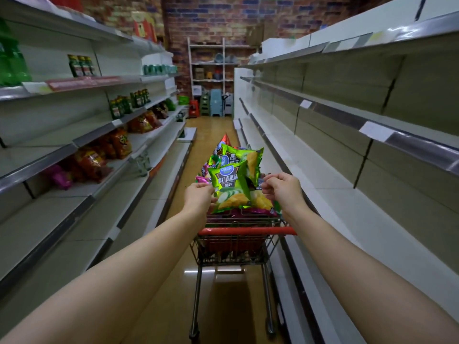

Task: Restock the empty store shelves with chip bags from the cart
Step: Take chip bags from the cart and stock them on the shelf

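Note:
A wire cart (238, 247) with a red handle stands in the aisle ahead of me, piled with chip bags. On top lies a green chip bag (229, 187), with a second green bag (244, 157) behind it. My left hand (198, 197) grips the left edge of the front green bag. My right hand (280, 189) has its fingers curled over the pile on the bag's right side; what they pinch is hard to tell. The shelves on the right (347, 150) are bare.
The left shelves (82, 142) hold orange and red snack bags (119, 142), a pink bag (59, 176) and green bottles (121, 106). At the aisle's far end stand a rack (211, 63) and stacked stools against a brick wall.

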A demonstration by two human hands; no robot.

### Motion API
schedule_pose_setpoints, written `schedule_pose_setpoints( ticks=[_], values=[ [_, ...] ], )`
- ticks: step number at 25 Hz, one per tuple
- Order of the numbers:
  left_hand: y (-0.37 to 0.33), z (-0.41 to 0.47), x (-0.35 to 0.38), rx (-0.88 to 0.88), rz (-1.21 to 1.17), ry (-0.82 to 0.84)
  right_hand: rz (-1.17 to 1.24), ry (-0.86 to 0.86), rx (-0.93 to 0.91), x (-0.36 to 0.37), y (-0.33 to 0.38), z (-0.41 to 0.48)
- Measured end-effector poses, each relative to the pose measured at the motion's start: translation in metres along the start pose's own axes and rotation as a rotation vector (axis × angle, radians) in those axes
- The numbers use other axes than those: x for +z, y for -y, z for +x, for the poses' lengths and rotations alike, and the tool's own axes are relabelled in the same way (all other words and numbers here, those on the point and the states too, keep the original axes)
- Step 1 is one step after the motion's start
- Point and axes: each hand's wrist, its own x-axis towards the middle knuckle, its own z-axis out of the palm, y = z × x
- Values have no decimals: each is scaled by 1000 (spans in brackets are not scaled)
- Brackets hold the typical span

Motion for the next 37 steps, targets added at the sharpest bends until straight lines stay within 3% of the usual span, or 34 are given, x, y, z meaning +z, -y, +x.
schedule_pose_setpoints(
  ticks=[7, 18, 23, 37],
  values=[
    [29, 115, 20, -65, 219, 63, -128, 42, 115, 32, -46, 92],
    [75, 227, 43, -232, 370, 143, -636, 132, 330, 89, -118, 196],
    [81, 232, 52, -269, 321, 194, -575, 153, 371, 90, -141, 206],
    [52, 185, 44, -101, 194, 161, -463, 104, 120, 77, -105, 169]
  ],
)
